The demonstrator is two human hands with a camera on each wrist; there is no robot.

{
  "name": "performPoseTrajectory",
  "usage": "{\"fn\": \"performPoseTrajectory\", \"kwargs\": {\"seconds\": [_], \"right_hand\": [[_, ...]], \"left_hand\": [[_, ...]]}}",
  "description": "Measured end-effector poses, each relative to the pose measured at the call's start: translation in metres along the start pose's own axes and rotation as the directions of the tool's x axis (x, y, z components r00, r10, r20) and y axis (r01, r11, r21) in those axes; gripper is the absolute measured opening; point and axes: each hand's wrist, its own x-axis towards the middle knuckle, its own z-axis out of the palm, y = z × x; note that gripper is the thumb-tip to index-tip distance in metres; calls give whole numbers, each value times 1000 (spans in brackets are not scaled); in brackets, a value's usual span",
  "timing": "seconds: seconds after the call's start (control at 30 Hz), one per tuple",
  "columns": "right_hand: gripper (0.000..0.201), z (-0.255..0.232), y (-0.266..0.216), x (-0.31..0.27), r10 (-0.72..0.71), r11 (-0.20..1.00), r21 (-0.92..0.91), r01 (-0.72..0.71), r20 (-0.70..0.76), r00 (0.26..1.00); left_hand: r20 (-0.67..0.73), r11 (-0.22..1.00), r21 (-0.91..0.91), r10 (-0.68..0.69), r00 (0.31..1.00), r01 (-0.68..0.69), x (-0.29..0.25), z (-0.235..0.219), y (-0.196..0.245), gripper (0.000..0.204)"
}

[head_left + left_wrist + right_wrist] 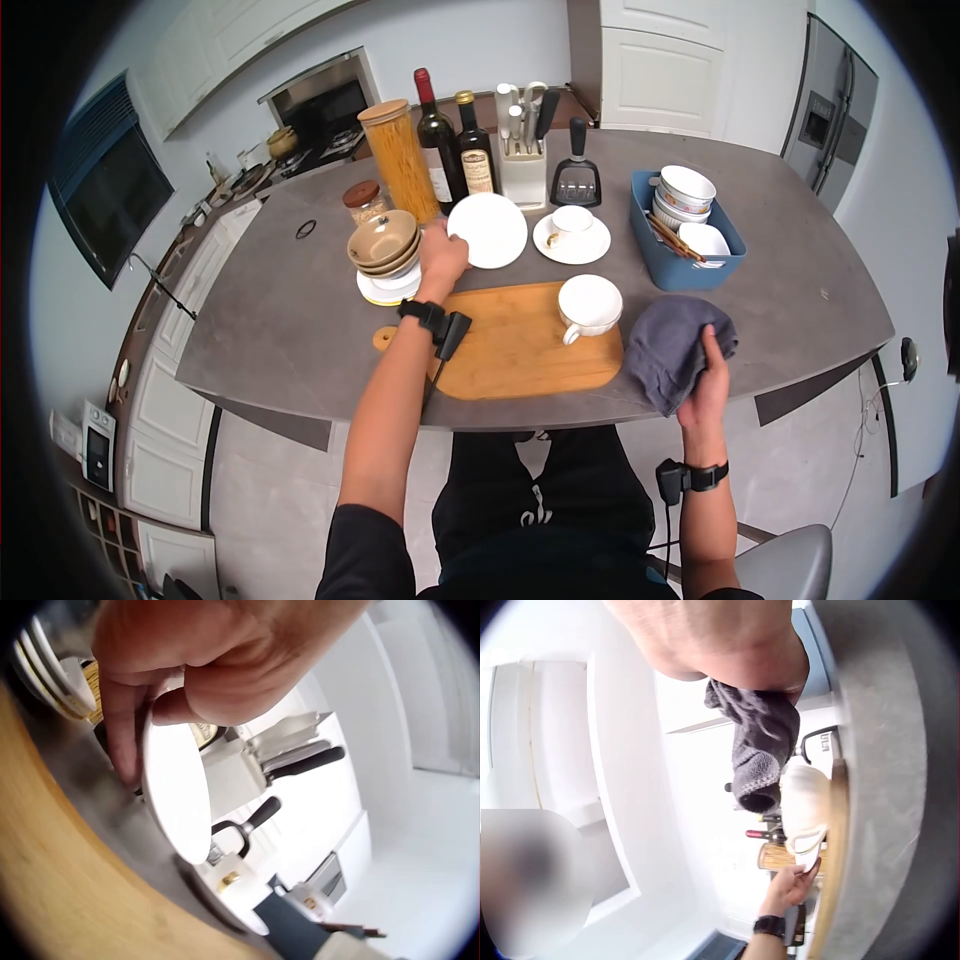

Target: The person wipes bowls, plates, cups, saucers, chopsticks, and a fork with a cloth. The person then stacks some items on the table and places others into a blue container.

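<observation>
In the head view, my left hand pinches the edge of a white saucer, which is tilted up behind the wooden cutting board. The left wrist view shows my thumb and fingers on either side of the saucer's rim. My right hand grips a bunched dark grey cloth at the right of the board, its thumb lying over the fabric. Between the hands, a white teacup stands on the board's right part, handle toward me. Left of my left hand, stacked brown bowls rest on white plates.
Behind the board, another teacup sits on its saucer. A blue bin of bowls stands right. A pasta jar, wine bottles, a knife block and a slotted spatula line the back of the grey table.
</observation>
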Motion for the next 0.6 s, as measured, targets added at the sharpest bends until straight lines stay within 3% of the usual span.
{"fn": "performPoseTrajectory", "kwargs": {"seconds": [0.03, 0.13, 0.2, 0.27, 0.3, 0.33, 0.37, 0.4, 0.43, 0.47, 0.5, 0.53, 0.57, 0.6], "right_hand": [[48, 9, -8, -11, -3, 999, 50, 1, 51, 999], [51, 38, -16, -38, -81, 990, 127, 69, 96, 992], [55, 67, -9, -59, -345, 936, -15, 352, 158, 925], [56, 78, 12, -68, -367, 818, -321, 477, 347, 863], [62, 88, 19, -64, -411, 505, -463, 728, 613, 675], [72, 118, 24, -65, -308, 112, -445, 888, 834, 457], [83, 142, 29, -73, -177, -55, -436, 898, 889, 421], [91, 156, 36, -76, 50, -166, -455, 875, 882, 469], [94, 159, 56, -73, 148, -243, -419, 875, 875, 461], [94, 159, 60, -74, 175, -186, -429, 884, 871, 459], [94, 158, 63, -77, 207, -126, -435, 892, 867, 453], [94, 156, 67, -83, 213, -120, -426, 897, 871, 443], [94, 152, 72, -91, 279, -12, -417, 909, 872, 404], [94, 150, 74, -96, 339, 95, -415, 905, 868, 362]], "left_hand": [[-53, 956, -291, 21, 998, -36, -17, -11, 6, 36], [125, 839, -544, 53, 991, 24, -72, -53, 29, 45], [190, 766, -638, 58, 980, 78, -113, -70, 38, 49], [307, 531, -813, 43, 951, 239, -151, -76, 39, 54], [390, 516, -793, 22, 920, 324, -163, -77, 31, 58], [427, 501, -792, 46, 903, 349, -178, -74, 29, 59], [462, 484, -791, 71, 884, 374, -193, -70, 27, 60], [497, 447, -800, 121, 859, 399, -206, -70, 21, 58], [523, 413, -809, 179, 833, 419, -215, -71, 17, 57], [453, 511, -781, 66, 889, 360, -227, -71, 34, 56], [442, 508, -786, 66, 894, 351, -226, -75, 31, 56], [456, 416, -825, 89, 886, 383, -226, -79, 26, 70], [470, 321, -851, 110, 876, 417, -226, -82, 22, 86], [447, 422, -816, 23, 894, 396, -228, -83, 20, 108]]}}
